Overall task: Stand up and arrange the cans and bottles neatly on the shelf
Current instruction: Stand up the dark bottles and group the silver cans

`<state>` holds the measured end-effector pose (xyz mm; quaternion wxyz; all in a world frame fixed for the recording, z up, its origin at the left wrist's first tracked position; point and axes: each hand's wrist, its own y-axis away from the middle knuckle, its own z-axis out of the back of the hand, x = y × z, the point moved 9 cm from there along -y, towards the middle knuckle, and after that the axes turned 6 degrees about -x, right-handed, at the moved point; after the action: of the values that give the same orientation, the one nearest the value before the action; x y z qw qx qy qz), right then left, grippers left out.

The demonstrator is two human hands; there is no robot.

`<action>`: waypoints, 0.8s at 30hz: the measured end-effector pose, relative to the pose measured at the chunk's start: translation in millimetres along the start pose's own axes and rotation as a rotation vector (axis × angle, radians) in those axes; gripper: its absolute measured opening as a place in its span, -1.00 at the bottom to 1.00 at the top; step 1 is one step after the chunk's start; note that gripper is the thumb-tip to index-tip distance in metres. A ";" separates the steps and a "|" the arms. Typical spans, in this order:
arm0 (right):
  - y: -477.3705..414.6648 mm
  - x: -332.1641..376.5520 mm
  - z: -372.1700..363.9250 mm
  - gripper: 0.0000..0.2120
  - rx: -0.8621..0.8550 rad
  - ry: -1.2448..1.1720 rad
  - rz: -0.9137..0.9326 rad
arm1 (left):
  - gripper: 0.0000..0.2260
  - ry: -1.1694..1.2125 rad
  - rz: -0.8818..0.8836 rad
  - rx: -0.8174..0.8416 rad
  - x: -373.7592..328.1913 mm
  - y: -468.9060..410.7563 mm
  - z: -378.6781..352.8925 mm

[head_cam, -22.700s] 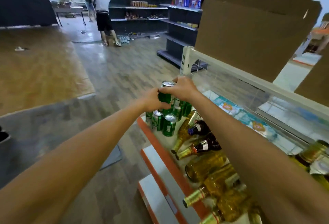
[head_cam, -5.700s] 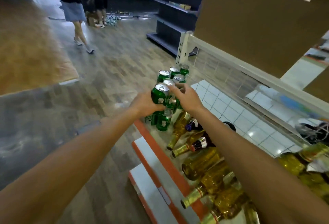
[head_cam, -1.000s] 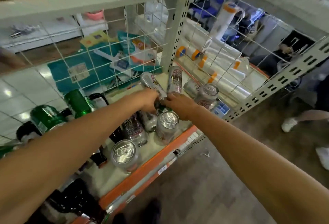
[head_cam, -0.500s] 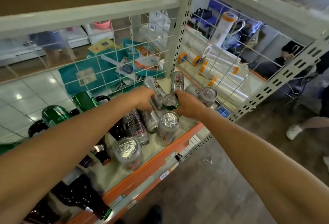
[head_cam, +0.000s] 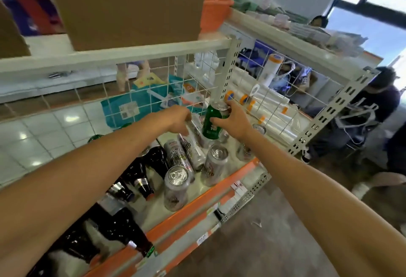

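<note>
Lifted higher than half a second ago, green can (head_cam: 212,123) now tilted above the shelf (head_cam: 222,181), right hand (head_cam: 230,120) wrapped around it, left hand (head_cam: 179,120) closed on a lying silver can (head_cam: 196,125), its grip partly hidden, dark bottles (head_cam: 140,173) cut off at left.

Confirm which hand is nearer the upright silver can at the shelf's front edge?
Left. The left hand sits behind the upright silver can; the right hand, gripping a green can, is farther right.

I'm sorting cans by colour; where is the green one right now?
In the head view the green can is held in the right hand, above the silver cans, near the shelf's white corner post.
</note>
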<state>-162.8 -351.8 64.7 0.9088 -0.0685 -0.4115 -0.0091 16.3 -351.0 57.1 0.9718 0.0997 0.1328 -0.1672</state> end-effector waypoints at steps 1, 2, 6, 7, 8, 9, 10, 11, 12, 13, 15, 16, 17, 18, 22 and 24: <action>3.0 10.6 0.8 -0.48 0.010 -0.012 0.019 | -0.45 -0.003 0.003 -0.015 -0.8 5.7 6.2; 4.0 17.0 0.1 -0.53 0.022 -0.014 0.028 | -0.46 -0.005 0.006 -0.029 -1.7 12.0 12.2; 11.1 48.3 -7.0 -0.55 0.092 -0.021 0.130 | -0.39 0.013 0.063 -0.078 -2.8 38.0 32.2; 13.7 56.6 -10.1 -0.57 0.114 -0.022 0.164 | -0.40 0.004 0.095 -0.088 -1.0 45.8 36.3; 14.4 63.0 -14.6 -0.57 0.137 -0.020 0.187 | -0.41 -0.002 0.129 -0.094 1.9 54.6 39.4; 16.7 70.6 -18.9 -0.59 0.160 -0.022 0.221 | -0.42 -0.003 0.166 -0.096 6.0 63.1 41.3; 19.3 77.0 -25.1 -0.59 0.193 -0.018 0.238 | -0.42 -0.005 0.200 -0.101 10.6 72.7 43.0; 24.3 85.0 -31.1 -0.55 0.220 -0.016 0.267 | -0.42 -0.011 0.240 -0.105 16.9 83.7 43.6; 29.4 92.5 -38.5 -0.48 0.239 -0.005 0.286 | -0.42 -0.019 0.281 -0.111 24.3 96.7 44.2; 35.7 102.0 -44.7 -0.39 0.254 0.009 0.315 | -0.43 -0.024 0.321 -0.118 31.9 110.4 45.3; 51.0 123.6 -59.9 -0.25 0.290 0.011 0.386 | -0.43 -0.024 0.392 -0.137 47.1 142.2 49.0; 61.0 137.5 -68.3 -0.23 0.320 -0.004 0.412 | -0.43 -0.030 0.431 -0.144 55.7 159.9 51.6; 71.9 152.4 -77.1 -0.26 0.351 -0.014 0.445 | -0.43 -0.036 0.472 -0.149 65.5 178.5 54.6; 82.1 167.2 -87.6 -0.32 0.377 -0.019 0.468 | -0.42 -0.034 0.512 -0.159 75.6 198.8 58.3; 135.2 239.0 -130.5 -0.45 0.472 -0.049 0.605 | -0.40 0.002 0.667 -0.209 116.9 290.8 74.6; 169.6 276.5 -156.5 -0.42 0.522 -0.058 0.667 | -0.41 0.013 0.738 -0.243 138.2 344.2 81.9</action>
<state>149.2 -193.4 150.0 0.8368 0.0342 -0.3810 0.3917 281.3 -93.7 145.6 0.9706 0.0259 0.1128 0.2111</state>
